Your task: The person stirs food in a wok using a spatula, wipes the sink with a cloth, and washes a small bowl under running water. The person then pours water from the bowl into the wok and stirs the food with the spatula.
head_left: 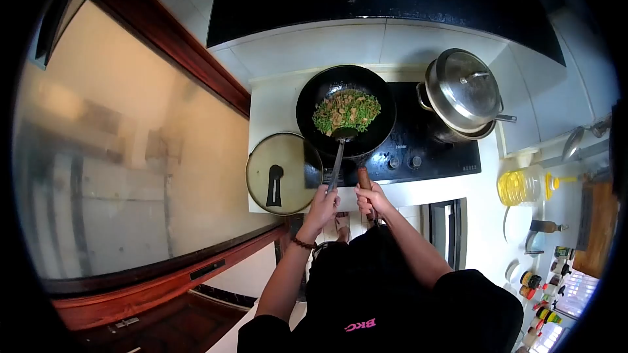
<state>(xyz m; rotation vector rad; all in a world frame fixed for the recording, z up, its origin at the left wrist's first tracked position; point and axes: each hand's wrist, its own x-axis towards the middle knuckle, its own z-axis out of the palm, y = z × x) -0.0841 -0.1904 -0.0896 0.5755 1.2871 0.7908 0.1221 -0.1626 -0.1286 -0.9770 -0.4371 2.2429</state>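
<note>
A black wok (379, 101) sits on the left side of the cooktop, with chopped green vegetables and brown meat pieces (348, 110) in it. My left hand (323, 204) is closed around the metal handle of a spatula (339, 160). Its dark head rests at the near edge of the food. Wrapped round the wok's wooden handle (364, 176) are the fingers of my right hand (373, 200). Left of the wok, a glass lid (260, 176) with a black handle lies on the counter.
A lidded steel pot (461, 91) stands on the right of the black cooktop (432, 157). Along the right counter are a yellow oil bottle (520, 186) and several seasoning jars (531, 280). A frosted sliding door (150, 144) stands at left; a dark range hood (386, 0) hangs above.
</note>
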